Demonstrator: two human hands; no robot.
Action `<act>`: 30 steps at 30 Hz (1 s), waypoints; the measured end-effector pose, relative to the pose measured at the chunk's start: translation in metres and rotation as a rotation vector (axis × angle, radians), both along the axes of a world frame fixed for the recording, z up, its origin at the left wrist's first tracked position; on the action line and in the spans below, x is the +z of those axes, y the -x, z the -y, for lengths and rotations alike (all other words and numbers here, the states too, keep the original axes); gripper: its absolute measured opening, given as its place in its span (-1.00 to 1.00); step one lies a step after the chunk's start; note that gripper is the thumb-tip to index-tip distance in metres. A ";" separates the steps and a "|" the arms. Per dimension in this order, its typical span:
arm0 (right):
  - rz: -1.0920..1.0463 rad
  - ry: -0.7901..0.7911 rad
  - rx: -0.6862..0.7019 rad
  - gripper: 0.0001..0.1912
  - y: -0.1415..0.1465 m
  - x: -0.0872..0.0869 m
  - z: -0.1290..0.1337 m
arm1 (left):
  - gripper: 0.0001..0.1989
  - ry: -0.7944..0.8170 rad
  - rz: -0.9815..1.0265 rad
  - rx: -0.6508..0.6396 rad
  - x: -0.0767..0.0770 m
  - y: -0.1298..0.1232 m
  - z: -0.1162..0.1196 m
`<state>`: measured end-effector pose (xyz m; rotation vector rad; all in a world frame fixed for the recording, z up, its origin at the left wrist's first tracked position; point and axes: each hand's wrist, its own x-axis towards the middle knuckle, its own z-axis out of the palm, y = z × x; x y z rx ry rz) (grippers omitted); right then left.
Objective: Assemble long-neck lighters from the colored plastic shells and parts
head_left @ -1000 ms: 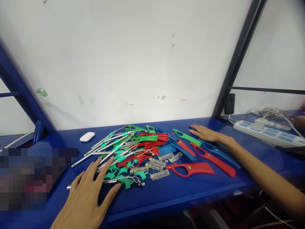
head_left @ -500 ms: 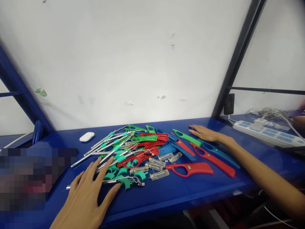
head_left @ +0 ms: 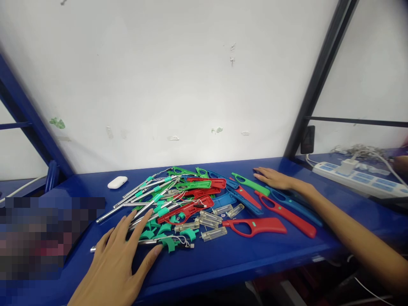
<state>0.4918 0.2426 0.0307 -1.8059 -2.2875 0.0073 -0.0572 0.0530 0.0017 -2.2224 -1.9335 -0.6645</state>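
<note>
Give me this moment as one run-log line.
left hand: spread over metal rods | right hand: beside blue handle | clear cartridges: between hands | white case: behind left hand

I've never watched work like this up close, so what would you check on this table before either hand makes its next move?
1. Left hand fingers spread: ok.
2. Left hand free of contact underneath: cannot tell; its underside is hidden over a metal tube.
3. Right hand fingers extended: ok, near the green handle.
4. Metal tubes separated from one another: not ok; several cross in the heap.
5. Clear cartridges in plain view: ok, several lie by the front red handle.
6. Small white case away from the heap: ok, it sits apart at the back left.
</note>
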 end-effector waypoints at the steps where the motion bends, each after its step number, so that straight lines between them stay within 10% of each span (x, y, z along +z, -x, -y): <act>1: 0.003 -0.012 -0.005 -0.64 0.001 0.001 0.001 | -0.24 0.003 0.008 0.011 0.000 -0.001 0.001; 8: -0.009 -0.271 -0.002 -0.62 0.028 0.033 0.022 | -0.26 -0.001 -0.002 0.013 -0.003 -0.001 0.002; 15: 0.036 -0.340 0.356 -0.55 0.143 0.079 0.059 | -0.28 -0.027 -0.042 0.002 -0.001 -0.003 0.002; 21: 0.162 -0.349 0.545 -0.59 0.213 0.073 0.066 | -0.26 -0.017 -0.029 0.012 -0.003 -0.003 0.002; 30: 0.121 -0.371 0.528 -0.82 0.208 0.066 0.057 | -0.26 -0.049 -0.022 0.003 -0.007 -0.001 0.004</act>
